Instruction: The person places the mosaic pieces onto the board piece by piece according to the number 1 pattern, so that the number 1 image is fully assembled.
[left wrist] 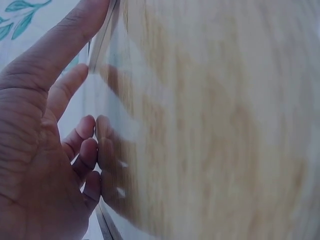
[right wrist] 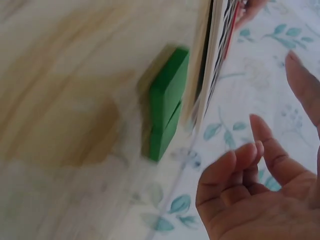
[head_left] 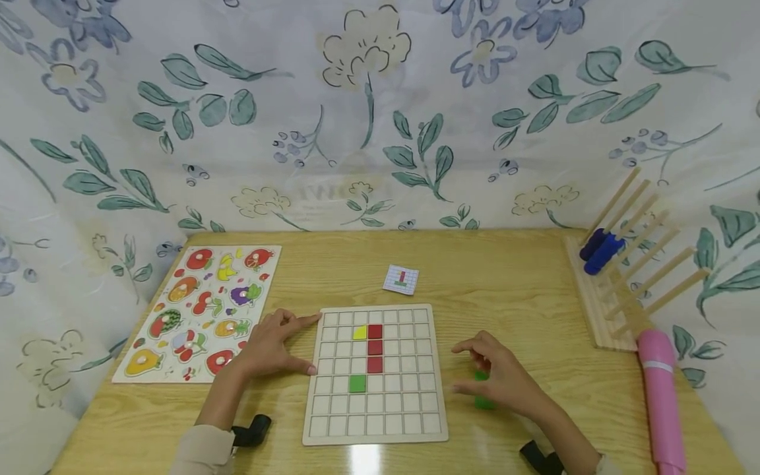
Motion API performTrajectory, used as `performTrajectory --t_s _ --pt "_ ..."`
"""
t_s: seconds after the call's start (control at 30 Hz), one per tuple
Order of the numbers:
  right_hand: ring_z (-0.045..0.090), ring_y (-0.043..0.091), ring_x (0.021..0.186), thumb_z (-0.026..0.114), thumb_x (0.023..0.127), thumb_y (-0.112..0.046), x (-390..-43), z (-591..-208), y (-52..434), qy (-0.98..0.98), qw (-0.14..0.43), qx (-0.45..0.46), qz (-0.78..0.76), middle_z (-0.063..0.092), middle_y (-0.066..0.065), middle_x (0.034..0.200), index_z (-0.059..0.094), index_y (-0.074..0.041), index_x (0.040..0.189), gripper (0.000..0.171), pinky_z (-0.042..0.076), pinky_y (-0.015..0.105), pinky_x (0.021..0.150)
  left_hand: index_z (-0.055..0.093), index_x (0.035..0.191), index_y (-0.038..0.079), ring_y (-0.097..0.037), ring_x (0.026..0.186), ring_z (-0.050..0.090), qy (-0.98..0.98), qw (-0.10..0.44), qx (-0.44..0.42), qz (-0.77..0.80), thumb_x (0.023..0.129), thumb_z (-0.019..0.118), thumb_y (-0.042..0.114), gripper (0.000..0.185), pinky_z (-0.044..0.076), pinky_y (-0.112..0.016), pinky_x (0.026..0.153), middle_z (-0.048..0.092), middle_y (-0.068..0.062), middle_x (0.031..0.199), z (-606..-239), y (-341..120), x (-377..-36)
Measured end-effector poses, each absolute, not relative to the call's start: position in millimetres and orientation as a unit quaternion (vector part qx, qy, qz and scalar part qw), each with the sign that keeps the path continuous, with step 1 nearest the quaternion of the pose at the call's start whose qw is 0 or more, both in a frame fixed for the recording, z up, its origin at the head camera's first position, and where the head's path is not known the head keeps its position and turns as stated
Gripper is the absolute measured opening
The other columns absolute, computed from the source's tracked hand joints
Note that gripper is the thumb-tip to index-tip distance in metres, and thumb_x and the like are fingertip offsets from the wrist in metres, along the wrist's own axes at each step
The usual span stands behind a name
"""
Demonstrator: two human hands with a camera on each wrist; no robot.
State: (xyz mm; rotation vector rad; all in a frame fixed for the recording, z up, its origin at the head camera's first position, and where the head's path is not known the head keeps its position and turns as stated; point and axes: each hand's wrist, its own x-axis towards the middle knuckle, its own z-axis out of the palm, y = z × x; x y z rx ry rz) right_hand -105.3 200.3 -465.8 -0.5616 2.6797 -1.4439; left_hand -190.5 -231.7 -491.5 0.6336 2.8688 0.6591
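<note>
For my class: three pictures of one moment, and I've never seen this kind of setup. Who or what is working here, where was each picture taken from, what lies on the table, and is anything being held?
No machine here: a person works with two bare hands. The wide picture comes from a camera on the head; the two close ones come from cameras on each wrist.

On the wooden table lies a grid board with three red tiles, one yellow tile and one green tile set in it. Beyond it lies a small card. At the left is a fruit puzzle, at the right a peg rack and a pink roll.

The left hand rests against the board's edge. The right hand hovers over loose green blocks beside the board, holding nothing.
</note>
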Motion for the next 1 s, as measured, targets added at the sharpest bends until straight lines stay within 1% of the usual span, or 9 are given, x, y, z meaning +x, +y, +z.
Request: performTrajectory --t_s 0.13,0.27,0.5,0.67,0.8,1.0 --pt "0.038 0.010 0.072 0.088 0.073 -0.020 -105.0 -467.2 213.9 0.872 0.042 -0.179 -0.454 0.045 0.006 0.087 0.066 -0.008 0.115 0.049 0.036 0.024 0.062 0.051 0.145 0.035 -0.018 0.083 0.033 0.951 0.063 0.211 0.217 0.059 0.083 0.067 0.098 0.027 -0.033 0.072 0.040 -0.001 0.100 -488.9 -231.1 -190.2" --pt "0.038 0.009 0.074 0.087 0.074 -0.016 -103.9 -469.1 224.1 0.880 0.050 -0.175 -0.440 0.044 0.005 0.087 0.065 -0.009 0.112 0.045 0.036 0.024 0.063 0.052 0.145 0.033 -0.018 0.082 0.032 0.950 0.063 0.214 0.218 0.060 0.084 0.066 0.097 0.026 -0.033 0.072 0.041 -0.002 0.099 -486.7 -230.6 -189.4" --pt "0.038 0.007 0.072 0.085 0.074 -0.009 -104.1 -476.3 231.8 0.891 0.033 -0.177 -0.416 0.043 0.002 0.085 0.066 -0.008 0.107 0.038 0.037 0.023 0.062 0.052 0.145 0.033 -0.017 0.082 0.032 0.951 0.067 0.210 0.217 0.060 0.084 0.065 0.097 0.026 -0.033 0.072 0.040 -0.002 0.099 -486.5 -230.0 -189.3" --pt "0.041 0.008 0.076 0.085 0.075 -0.008 -105.1 -475.4 233.6 0.903 0.036 -0.165 -0.395 0.045 0.001 0.088 0.067 -0.008 0.106 0.036 0.039 0.023 0.065 0.052 0.145 0.033 -0.017 0.081 0.031 0.951 0.064 0.211 0.218 0.059 0.085 0.064 0.097 0.026 -0.033 0.071 0.039 -0.001 0.097 -486.7 -230.7 -189.4" --pt "0.040 0.009 0.077 0.084 0.077 -0.010 -105.1 -473.8 235.1 0.908 0.052 -0.167 -0.380 0.044 0.001 0.088 0.066 -0.010 0.106 0.034 0.037 0.023 0.065 0.052 0.145 0.033 -0.018 0.081 0.031 0.951 0.068 0.208 0.219 0.059 0.084 0.065 0.097 0.026 -0.033 0.071 0.038 -0.001 0.097 -487.7 -230.5 -189.3" --pt "0.041 0.007 0.081 0.084 0.076 -0.012 -104.2 -472.9 235.3 0.921 0.061 -0.173 -0.343 0.044 -0.002 0.091 0.067 -0.013 0.107 0.035 0.039 0.023 0.068 0.052 0.145 0.034 -0.018 0.083 0.032 0.951 0.072 0.202 0.222 0.058 0.084 0.065 0.098 0.026 -0.033 0.072 0.038 -0.001 0.098 -488.1 -229.6 -190.1"
